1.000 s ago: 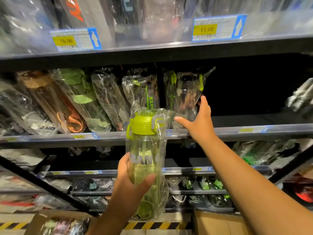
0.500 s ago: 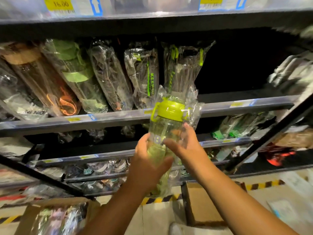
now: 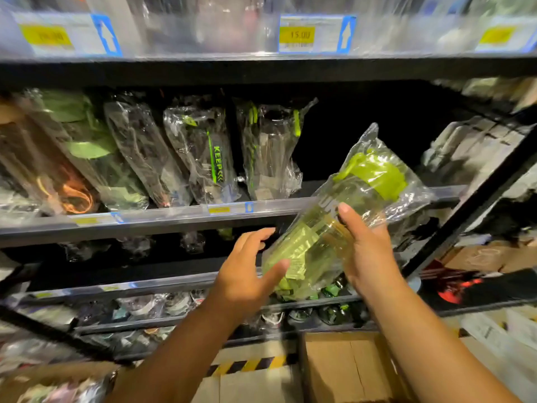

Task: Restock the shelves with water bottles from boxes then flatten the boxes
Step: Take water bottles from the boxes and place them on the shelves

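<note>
Right hand (image 3: 369, 254) wraps the green-lidded bottle (image 3: 325, 234) at mid-body, through its clear bag. Left hand (image 3: 247, 266): fingers spread and loose, only the thumb at the bottle's base, no grip.

Bottle is in the air, tilted lid up and to the right, in front of the middle shelf rail (image 3: 174, 218).

Dark gap (image 3: 354, 126) on that shelf, just right of the wrapped bottles (image 3: 270, 152).

Judgement: placing step. Lift the base over the rail, enter the gap base-first, and watch for the loose bag snagging.

Cardboard box (image 3: 343, 365) below.
</note>
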